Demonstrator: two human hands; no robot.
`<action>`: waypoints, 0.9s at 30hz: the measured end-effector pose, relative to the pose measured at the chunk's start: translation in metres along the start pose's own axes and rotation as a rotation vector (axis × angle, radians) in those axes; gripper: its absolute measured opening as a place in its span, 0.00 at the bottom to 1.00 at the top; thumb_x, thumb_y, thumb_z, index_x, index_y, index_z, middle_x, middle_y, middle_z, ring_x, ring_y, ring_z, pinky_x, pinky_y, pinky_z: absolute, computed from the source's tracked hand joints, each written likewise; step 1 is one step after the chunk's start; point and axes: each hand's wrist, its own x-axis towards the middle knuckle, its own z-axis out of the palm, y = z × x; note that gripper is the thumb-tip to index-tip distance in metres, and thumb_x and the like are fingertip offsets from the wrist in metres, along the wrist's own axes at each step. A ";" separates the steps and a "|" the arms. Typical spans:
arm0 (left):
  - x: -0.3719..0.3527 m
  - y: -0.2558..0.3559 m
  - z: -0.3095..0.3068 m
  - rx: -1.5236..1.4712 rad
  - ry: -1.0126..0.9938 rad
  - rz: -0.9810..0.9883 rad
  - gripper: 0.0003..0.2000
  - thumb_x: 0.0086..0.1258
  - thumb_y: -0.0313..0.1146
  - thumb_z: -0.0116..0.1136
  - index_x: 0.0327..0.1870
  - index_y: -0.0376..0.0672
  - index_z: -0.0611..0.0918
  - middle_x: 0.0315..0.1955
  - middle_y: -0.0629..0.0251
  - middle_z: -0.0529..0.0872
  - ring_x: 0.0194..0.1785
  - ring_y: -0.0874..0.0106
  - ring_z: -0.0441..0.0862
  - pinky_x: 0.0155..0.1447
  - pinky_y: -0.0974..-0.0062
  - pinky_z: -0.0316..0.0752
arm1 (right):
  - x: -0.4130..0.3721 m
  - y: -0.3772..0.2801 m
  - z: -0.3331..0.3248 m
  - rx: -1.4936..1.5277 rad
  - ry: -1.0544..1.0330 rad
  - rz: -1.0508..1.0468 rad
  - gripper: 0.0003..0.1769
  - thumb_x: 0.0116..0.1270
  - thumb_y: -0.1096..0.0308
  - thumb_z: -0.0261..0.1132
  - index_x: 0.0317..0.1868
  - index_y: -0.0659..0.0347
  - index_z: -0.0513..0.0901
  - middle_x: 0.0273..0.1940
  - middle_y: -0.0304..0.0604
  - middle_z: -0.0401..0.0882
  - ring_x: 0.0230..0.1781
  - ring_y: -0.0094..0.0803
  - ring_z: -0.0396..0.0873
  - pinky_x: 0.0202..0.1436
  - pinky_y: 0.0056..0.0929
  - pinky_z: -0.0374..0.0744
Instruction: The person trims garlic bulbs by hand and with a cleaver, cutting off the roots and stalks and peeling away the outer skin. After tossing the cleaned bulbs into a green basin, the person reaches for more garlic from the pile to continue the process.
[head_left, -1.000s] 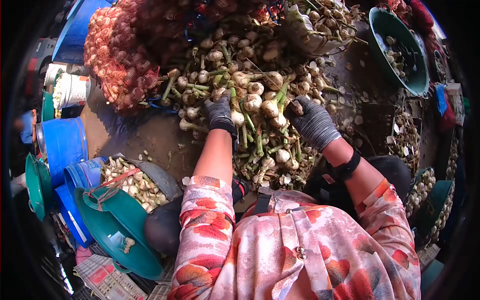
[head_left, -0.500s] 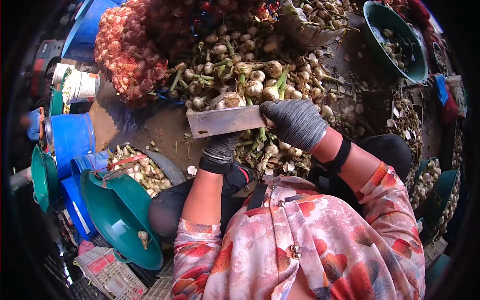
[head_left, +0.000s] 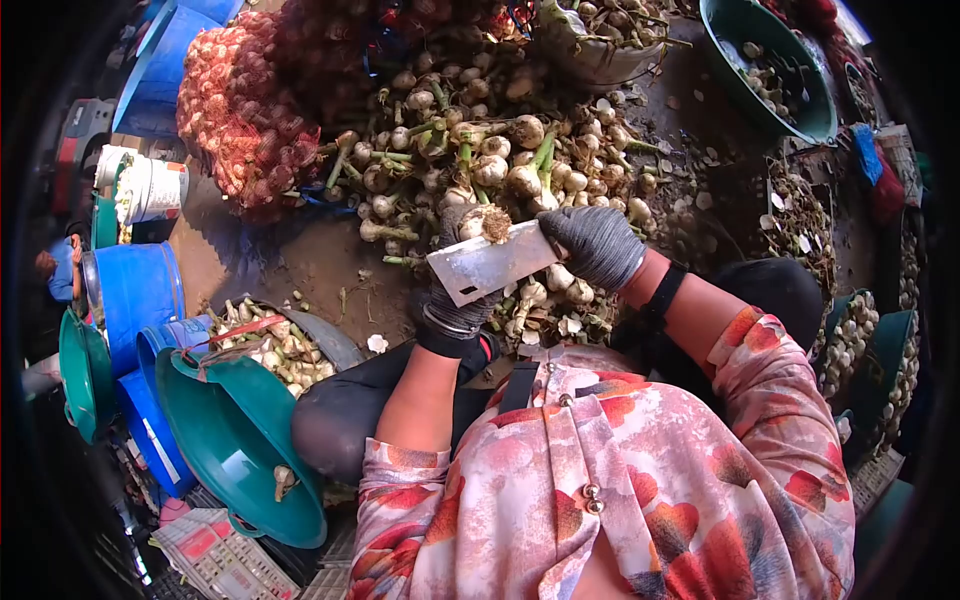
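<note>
- a gloved left hand point(head_left: 452, 308) closes around a garlic bulb point(head_left: 486, 222), roots up, just above the heap of stalked garlic point(head_left: 470, 150) on the ground.
- the gloved right hand point(head_left: 597, 245) grips the handle of a cleaver point(head_left: 487, 268); its flat blade lies across the left hand, edge touching the bulb's base.
- a red mesh sack point(head_left: 240, 110) sits beside the heap; a green basin point(head_left: 240, 440) and a tub of trimmed garlic point(head_left: 268, 345) stand at the person's left.
</note>
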 end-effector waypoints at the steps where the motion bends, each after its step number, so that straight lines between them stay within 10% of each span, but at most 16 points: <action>1: 0.000 -0.003 0.009 -0.091 -0.082 -0.013 0.22 0.65 0.43 0.61 0.58 0.45 0.77 0.45 0.63 0.85 0.47 0.63 0.84 0.51 0.62 0.78 | -0.003 0.009 0.006 -0.014 0.017 0.001 0.18 0.55 0.66 0.64 0.47 0.55 0.77 0.29 0.47 0.80 0.32 0.50 0.82 0.31 0.46 0.77; 5: 0.030 0.027 -0.011 -0.095 -0.063 -0.110 0.19 0.63 0.38 0.62 0.55 0.45 0.78 0.47 0.61 0.85 0.50 0.64 0.83 0.52 0.66 0.78 | -0.004 0.018 0.007 -0.006 -0.017 0.039 0.15 0.58 0.66 0.62 0.47 0.53 0.78 0.28 0.48 0.80 0.32 0.50 0.82 0.31 0.46 0.77; 7: 0.050 0.043 -0.039 -0.136 -0.155 -0.228 0.22 0.60 0.38 0.67 0.54 0.42 0.76 0.45 0.59 0.83 0.50 0.63 0.82 0.54 0.66 0.77 | 0.000 0.031 0.005 -0.062 -0.042 0.378 0.13 0.62 0.65 0.61 0.47 0.53 0.78 0.29 0.50 0.81 0.33 0.51 0.82 0.33 0.47 0.78; 8: 0.058 0.064 -0.051 -0.508 0.173 -0.486 0.29 0.53 0.38 0.73 0.54 0.40 0.73 0.44 0.58 0.80 0.48 0.60 0.80 0.57 0.64 0.75 | 0.004 0.044 0.005 -0.089 -0.054 0.549 0.11 0.64 0.64 0.60 0.47 0.53 0.78 0.29 0.51 0.82 0.33 0.51 0.82 0.34 0.47 0.78; 9: 0.049 0.057 -0.056 -0.253 0.080 -0.315 0.34 0.46 0.43 0.76 0.54 0.40 0.73 0.43 0.58 0.78 0.46 0.59 0.78 0.56 0.65 0.74 | -0.007 0.090 0.014 -0.131 -0.065 0.671 0.11 0.69 0.61 0.56 0.47 0.52 0.78 0.32 0.52 0.83 0.33 0.53 0.82 0.36 0.48 0.78; 15: 0.053 0.017 -0.049 -0.531 0.296 -0.346 0.40 0.49 0.31 0.79 0.62 0.42 0.64 0.53 0.59 0.75 0.56 0.68 0.76 0.60 0.69 0.75 | 0.013 0.039 -0.019 0.044 0.182 0.503 0.17 0.62 0.62 0.66 0.52 0.53 0.79 0.36 0.54 0.83 0.38 0.52 0.83 0.40 0.45 0.80; 20: 0.059 0.012 -0.053 -1.282 0.523 -0.986 0.23 0.65 0.23 0.65 0.61 0.41 0.72 0.52 0.61 0.79 0.48 0.66 0.82 0.55 0.69 0.82 | 0.005 -0.018 -0.014 0.424 0.110 0.386 0.19 0.59 0.67 0.70 0.51 0.55 0.79 0.37 0.53 0.83 0.37 0.51 0.83 0.42 0.40 0.80; 23: 0.056 0.009 -0.044 -1.922 0.678 -0.941 0.27 0.66 0.44 0.65 0.61 0.42 0.72 0.52 0.58 0.80 0.54 0.59 0.80 0.60 0.59 0.79 | 0.004 -0.044 -0.016 0.476 0.056 0.410 0.18 0.60 0.66 0.70 0.50 0.55 0.79 0.38 0.52 0.84 0.39 0.50 0.83 0.43 0.39 0.81; 27: 0.070 0.045 -0.055 -2.068 0.781 -0.955 0.30 0.65 0.51 0.64 0.61 0.40 0.72 0.53 0.54 0.80 0.57 0.57 0.78 0.63 0.56 0.75 | 0.007 -0.060 -0.001 0.583 0.121 0.447 0.17 0.63 0.63 0.69 0.50 0.56 0.78 0.38 0.53 0.83 0.40 0.51 0.83 0.44 0.38 0.80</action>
